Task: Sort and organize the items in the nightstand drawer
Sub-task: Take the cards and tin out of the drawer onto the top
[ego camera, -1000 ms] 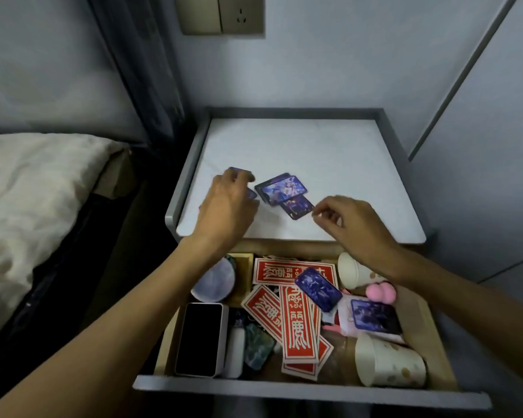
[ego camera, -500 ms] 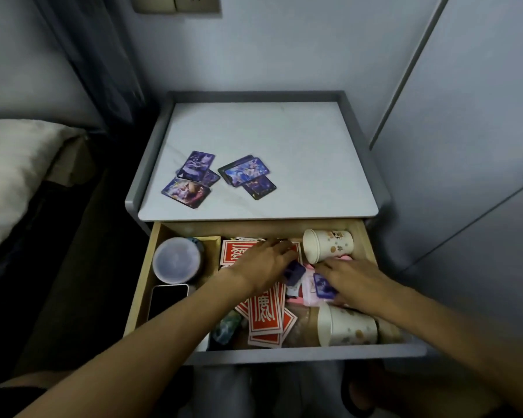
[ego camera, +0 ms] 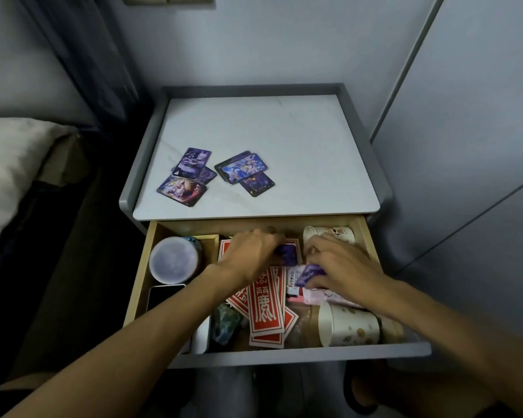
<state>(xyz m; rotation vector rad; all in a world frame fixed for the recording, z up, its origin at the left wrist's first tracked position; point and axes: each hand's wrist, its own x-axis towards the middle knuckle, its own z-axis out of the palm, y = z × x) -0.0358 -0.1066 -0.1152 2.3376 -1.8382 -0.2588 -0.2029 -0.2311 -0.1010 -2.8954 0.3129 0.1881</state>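
Both of my grips are down inside the open pale wooden drawer with a grey front (ego camera: 299, 354). My left grip (ego camera: 251, 254) is narrow, its fingers curled onto the edge of a dark purple glossy picture card (ego camera: 288, 255) that lies just past my fingertips, on top of the loose red paper slips with white characters (ego camera: 266, 312). My thumb is hidden under the grip, so I cannot tell how firmly the card is pinched.

My right grip (ego camera: 341, 265) is also narrow. It pinches a paler purple glossy picture card (ego camera: 310, 272) by its edge, tilted up off a pink and white flat packet (ego camera: 320, 294) just below it.

Just beyond my right grip, a white printed paper cup (ego camera: 332, 233) lies on its side. A second patterned paper cup (ego camera: 349, 325) lies nearer to me than that grip, close to the drawer front. To the left of my left grip stands a round tub with a frosted white lid (ego camera: 172, 260). A black phone (ego camera: 163, 294) lies on my side of the tub, partly under my forearm.

Well beyond both grips, on the white surface (ego camera: 284, 125) of the nightstand, lie two small clusters of purple picture cards, one to the left (ego camera: 189, 176) and one to the right (ego camera: 245, 171).
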